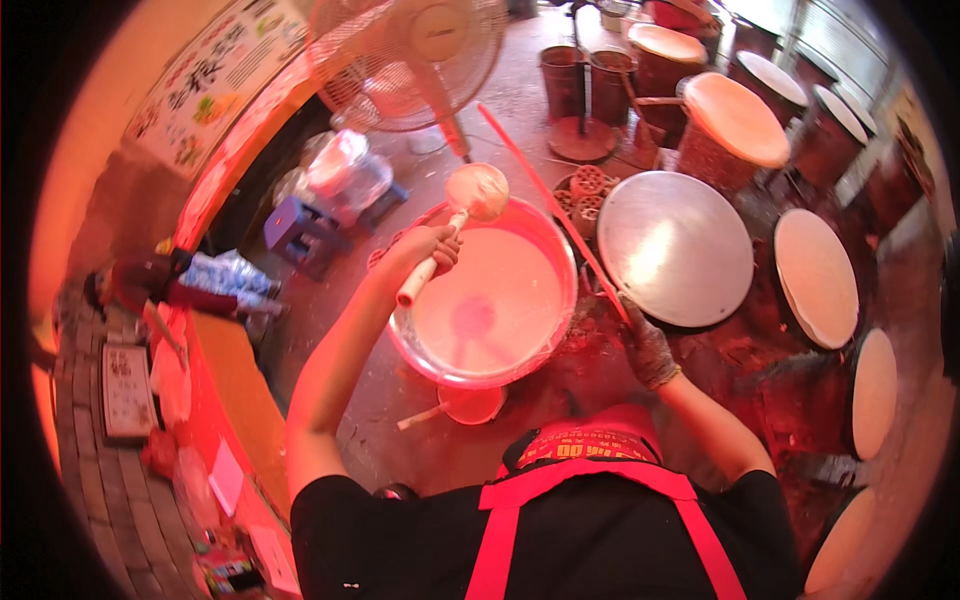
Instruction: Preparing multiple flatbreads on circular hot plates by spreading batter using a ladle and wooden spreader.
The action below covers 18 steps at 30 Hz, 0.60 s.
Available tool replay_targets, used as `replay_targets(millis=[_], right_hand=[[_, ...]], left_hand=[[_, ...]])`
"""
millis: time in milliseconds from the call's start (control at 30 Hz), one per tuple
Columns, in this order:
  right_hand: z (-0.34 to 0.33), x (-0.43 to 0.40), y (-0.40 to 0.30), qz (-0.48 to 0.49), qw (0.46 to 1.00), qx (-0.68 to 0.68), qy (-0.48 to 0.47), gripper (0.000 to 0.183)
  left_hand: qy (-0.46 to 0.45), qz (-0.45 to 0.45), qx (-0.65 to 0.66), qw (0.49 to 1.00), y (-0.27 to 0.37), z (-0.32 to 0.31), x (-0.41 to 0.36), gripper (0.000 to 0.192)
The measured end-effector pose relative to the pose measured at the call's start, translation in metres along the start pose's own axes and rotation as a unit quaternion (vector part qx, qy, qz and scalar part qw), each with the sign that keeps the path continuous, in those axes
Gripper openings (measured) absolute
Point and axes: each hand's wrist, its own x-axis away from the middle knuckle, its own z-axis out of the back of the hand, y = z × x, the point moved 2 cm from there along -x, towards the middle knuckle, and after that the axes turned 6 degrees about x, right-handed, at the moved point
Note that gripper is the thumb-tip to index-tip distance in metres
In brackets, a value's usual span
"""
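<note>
My bare left hand [431, 251] is closed around the pale handle of a ladle [478, 192], whose bowl, coated or filled with pale batter, is over the far rim of a large metal basin [568, 300]. Pale liquid batter [495, 292] lies in the basin. My right hand [649, 345], in a thin, soiled glove, is at the near end of a long red stick [536, 180]; the fingers are partly hidden, and they seem closed on it. Just beyond this hand is a round, bare metal griddle [675, 247]. A small tub [472, 403] with a stick across it stands below the basin.
Round griddles with pale tops [736, 120] [816, 277] stand on drum stoves at the right. Perforated briquettes [587, 184] lie beside the bare griddle. A standing fan [409, 60] and blue stools [300, 232] are beyond the basin. Another person [150, 281] is at far left, past a counter.
</note>
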Motion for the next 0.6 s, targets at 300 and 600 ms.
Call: replay_targets(millis=[300, 600], right_hand=[[0.176, -0.041, 0.005, -0.032, 0.966, 0.251, 0.05, 0.047], [0.195, 0.123, 0.173, -0.237, 0.961, -0.127, 0.064, 0.044]], left_hand=[[-0.006, -0.537, -0.701, 0.47, -0.107, -0.213, -0.062, 0.032], [-0.051, -0.439, -0.514, 0.735, -0.239, -0.273, -0.211, 0.027]])
